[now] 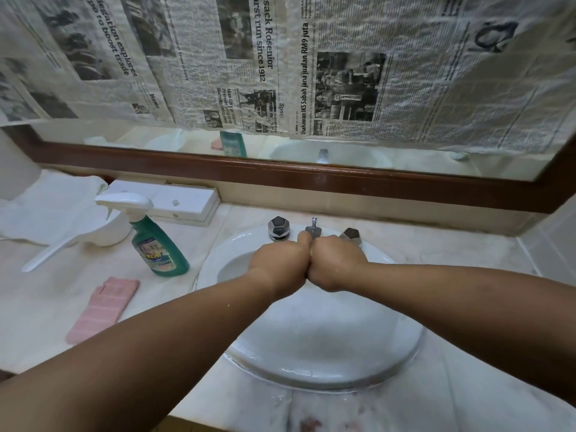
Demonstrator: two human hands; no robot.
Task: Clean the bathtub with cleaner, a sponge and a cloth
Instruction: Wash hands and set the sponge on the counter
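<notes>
**Both hands joined over the washbasin, cleaning supplies on the counter to the left**

The left hand and right hand meet knuckle to knuckle above the far part of a round white ceramic basin, backs turned toward the camera. The fingers curl downward out of sight, so whether they enclose anything cannot be told. The right hand looks wet. The left thumb rises just before a slim chrome spout, which stands between two faceted chrome tap handles – one left, one right.

On the pale marble counter, left of the basin, stands an upright green spray bottle of bathroom cleaner with a white trigger head. Nearer the camera, apart from the bottle, a folded pink ribbed cloth lies flat. Behind the bottle rests a white plastic long-handled scoop, beside a crumpled white towel and a flat white rectangular box. Along the wall runs a brown wood-framed mirror – most of its glass covered by sheets of newspaper.
</notes>
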